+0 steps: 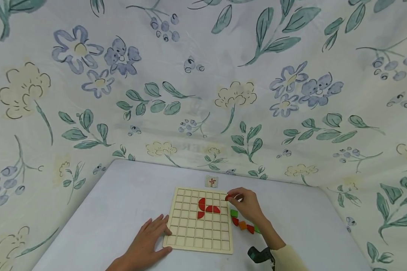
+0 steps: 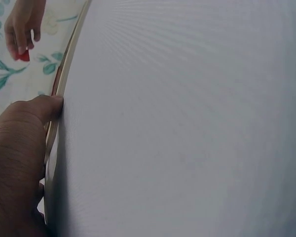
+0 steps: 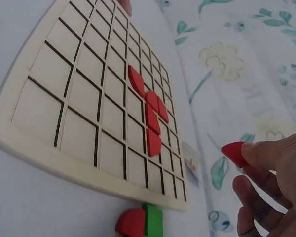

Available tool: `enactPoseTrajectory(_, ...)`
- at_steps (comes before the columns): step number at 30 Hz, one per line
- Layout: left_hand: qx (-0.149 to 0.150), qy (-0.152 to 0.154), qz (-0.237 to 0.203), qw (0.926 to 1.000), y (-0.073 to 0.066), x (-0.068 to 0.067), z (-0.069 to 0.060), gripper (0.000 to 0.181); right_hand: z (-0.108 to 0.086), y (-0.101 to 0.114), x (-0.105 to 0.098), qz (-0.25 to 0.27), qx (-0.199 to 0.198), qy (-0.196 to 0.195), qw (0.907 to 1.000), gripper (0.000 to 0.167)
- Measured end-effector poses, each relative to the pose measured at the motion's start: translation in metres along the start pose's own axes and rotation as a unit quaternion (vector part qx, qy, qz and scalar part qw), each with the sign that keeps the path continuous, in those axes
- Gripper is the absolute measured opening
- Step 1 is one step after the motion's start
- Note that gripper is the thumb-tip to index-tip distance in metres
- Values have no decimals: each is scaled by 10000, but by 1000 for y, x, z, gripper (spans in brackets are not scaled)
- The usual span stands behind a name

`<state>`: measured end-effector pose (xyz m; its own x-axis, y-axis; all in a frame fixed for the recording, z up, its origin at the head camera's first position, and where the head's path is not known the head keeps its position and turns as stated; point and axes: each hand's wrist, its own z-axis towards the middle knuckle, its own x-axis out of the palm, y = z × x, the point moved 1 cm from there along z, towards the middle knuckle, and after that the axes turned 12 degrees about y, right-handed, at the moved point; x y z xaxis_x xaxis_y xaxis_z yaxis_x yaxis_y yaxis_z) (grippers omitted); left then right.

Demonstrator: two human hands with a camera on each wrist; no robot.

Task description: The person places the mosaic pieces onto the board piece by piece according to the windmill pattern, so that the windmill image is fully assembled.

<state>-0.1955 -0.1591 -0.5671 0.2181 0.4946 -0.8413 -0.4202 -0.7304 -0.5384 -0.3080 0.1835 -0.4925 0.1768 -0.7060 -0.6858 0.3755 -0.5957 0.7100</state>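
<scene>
A square wooden grid board (image 1: 198,235) lies on the white table. Several red quarter-round pieces (image 1: 213,209) sit in its cells, in the upper middle. My left hand (image 1: 149,241) rests at the board's left edge with its fingers spread, and in the left wrist view the thumb (image 2: 52,106) touches the rim. Between thumb and fingers, my right hand (image 1: 247,205) pinches a red quarter-round piece (image 3: 234,154). It is held above the table by the board's upper right edge.
To the right of the board lie a green square (image 1: 234,213), an orange piece (image 1: 242,225), more red pieces (image 1: 250,229) and another green piece (image 1: 256,229), partly behind the right forearm. A small pattern card (image 1: 211,181) lies beyond the board. Floral cloth hangs behind the table.
</scene>
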Motion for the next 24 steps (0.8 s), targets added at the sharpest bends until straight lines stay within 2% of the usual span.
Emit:
enactPoseTrajectory(8, -34, 76, 45, 10000, 1, 1, 1, 35, 13, 8, 23, 47, -322, 601, 9977, 12)
enactPoseTrajectory(14, 59, -45, 101, 9999, 2, 1, 1, 35, 22, 18, 43, 16, -352, 1028, 9941, 8)
enactPoseTrajectory(24, 9, -4, 84, 10000, 2, 0, 0, 34, 31, 25, 79, 48, -469, 1388, 9892, 5)
